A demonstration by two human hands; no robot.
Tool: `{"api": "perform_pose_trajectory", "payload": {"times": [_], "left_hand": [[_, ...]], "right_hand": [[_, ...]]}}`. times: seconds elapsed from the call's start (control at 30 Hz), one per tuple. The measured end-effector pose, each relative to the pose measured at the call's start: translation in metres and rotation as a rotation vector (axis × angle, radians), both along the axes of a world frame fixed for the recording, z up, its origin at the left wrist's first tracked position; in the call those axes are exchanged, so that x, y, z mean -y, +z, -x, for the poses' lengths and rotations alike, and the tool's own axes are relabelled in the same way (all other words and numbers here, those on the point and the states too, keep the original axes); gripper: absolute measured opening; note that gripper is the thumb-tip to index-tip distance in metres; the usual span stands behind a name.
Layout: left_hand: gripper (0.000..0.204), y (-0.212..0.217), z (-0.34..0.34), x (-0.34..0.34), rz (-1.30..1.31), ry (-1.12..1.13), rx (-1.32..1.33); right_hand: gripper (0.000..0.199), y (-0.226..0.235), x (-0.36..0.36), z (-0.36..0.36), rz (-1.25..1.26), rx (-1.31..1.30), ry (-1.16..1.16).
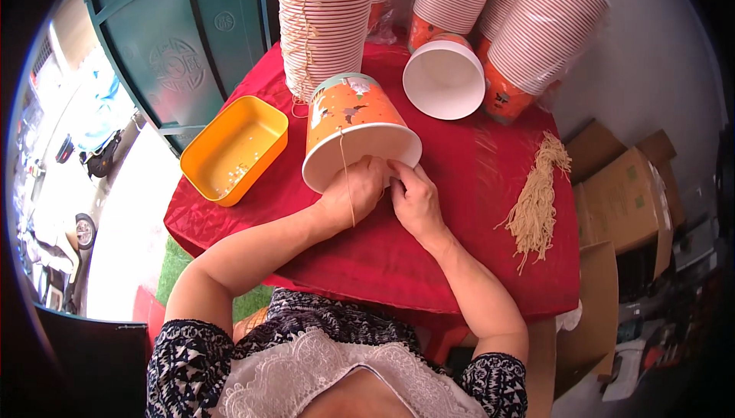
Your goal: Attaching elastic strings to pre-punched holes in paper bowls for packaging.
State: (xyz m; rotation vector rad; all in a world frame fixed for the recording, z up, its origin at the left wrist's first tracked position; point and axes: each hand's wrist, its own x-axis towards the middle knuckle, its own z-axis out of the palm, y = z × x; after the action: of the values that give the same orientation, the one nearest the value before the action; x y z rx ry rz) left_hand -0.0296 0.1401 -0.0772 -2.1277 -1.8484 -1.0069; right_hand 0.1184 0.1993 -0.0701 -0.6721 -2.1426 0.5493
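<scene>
Tipped with its mouth toward me on the red-clothed tabletop [475, 226], the round orange paper bucket [354, 108] probably sits so my curled left hand [354, 187] and right hand [416, 200] reach its rim [417, 148]; their hold I cannot tell.

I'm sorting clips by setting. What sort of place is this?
Probably a small, informal workspace near a doorway: stacked paper buckets and a bundle of string share a red-covered table, and an open green door stands beside a bright outdoor area.

head: left head-worn fisheye | faces down | near, over left hand [356, 187], right hand [418, 202], table [468, 223]
</scene>
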Motion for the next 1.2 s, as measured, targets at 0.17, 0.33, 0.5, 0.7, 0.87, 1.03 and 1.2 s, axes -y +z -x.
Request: {"api": "perform_pose_trajectory", "payload": {"times": [0.17,0.33,0.5,0.7,0.87,1.03,1.2], "left_hand": [[0.012,0.0,0.0,0.001,-0.062,-0.049,-0.003],[0.014,0.003,0.001,0.005,-0.047,-0.033,-0.086],[0.015,-0.003,0.004,0.002,-0.085,-0.112,-0.043],[0.016,0.0,0.002,0.005,-0.031,-0.104,0.051],[0.012,0.009,0.005,0.006,0.087,-0.071,0.304],[0.008,0.01,0.01,0.004,0.154,-0.092,0.51],[0.011,0.009,0.009,0.003,0.143,-0.055,0.509]], "right_hand": [[0.028,-0.001,-0.005,-0.004,0.078,-0.034,0.064],[0.026,0.005,-0.007,-0.007,0.132,-0.042,0.147],[0.026,0.011,-0.008,-0.006,0.23,-0.024,0.212],[0.018,0.011,-0.008,-0.008,0.247,0.011,0.185],[0.008,0.011,-0.005,-0.007,0.214,0.025,0.107],[0.009,0.004,-0.005,-0.009,0.116,0.024,0.127],[0.011,0.011,0.002,-0.016,0.073,0.105,0.181]]}}
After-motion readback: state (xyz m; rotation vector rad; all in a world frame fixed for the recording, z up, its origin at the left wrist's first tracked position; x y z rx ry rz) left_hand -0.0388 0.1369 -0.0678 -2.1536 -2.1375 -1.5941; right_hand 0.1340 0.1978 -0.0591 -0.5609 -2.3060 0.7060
